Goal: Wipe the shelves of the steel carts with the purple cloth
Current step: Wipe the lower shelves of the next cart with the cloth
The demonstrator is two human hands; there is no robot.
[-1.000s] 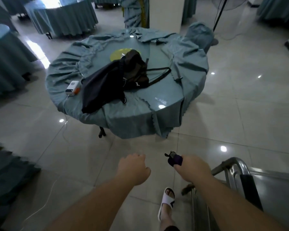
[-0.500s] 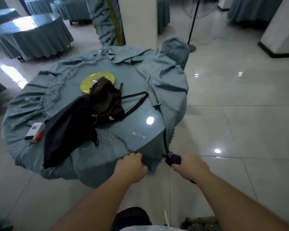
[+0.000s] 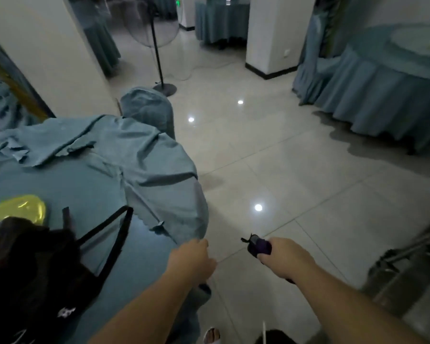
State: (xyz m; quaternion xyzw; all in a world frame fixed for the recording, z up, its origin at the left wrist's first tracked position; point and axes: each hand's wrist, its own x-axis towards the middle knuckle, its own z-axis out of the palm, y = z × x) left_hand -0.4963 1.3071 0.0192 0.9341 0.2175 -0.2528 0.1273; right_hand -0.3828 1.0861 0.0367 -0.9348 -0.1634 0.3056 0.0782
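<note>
A person stands beside a round table (image 3: pixel 90 184) draped in a rumpled teal cloth, both bare forearms stretched out in front of them. The right hand (image 3: pixel 287 255) is just off the table's near edge, over the tiled floor (image 3: pixel 296 170), with its fingers curled tightly round a bunched purple cloth (image 3: pixel 258 246); a dark wad of it pokes out past the knuckles. The left hand (image 3: pixel 193 260) hovers at the table's rim, its fingers curled loosely inward and holding nothing. On the table, toward the person's left, lies a black bag (image 3: pixel 35 264) with long straps, and just beyond it a yellow plate (image 3: pixel 18 211). Past the far side of the table stands a pedestal fan (image 3: pixel 157 43) on a thin pole, next to a white pillar (image 3: pixel 45 53). Well away from the table, at the lower right, a steel cart (image 3: pixel 407 274) shows in part, blurred and dim.
</note>
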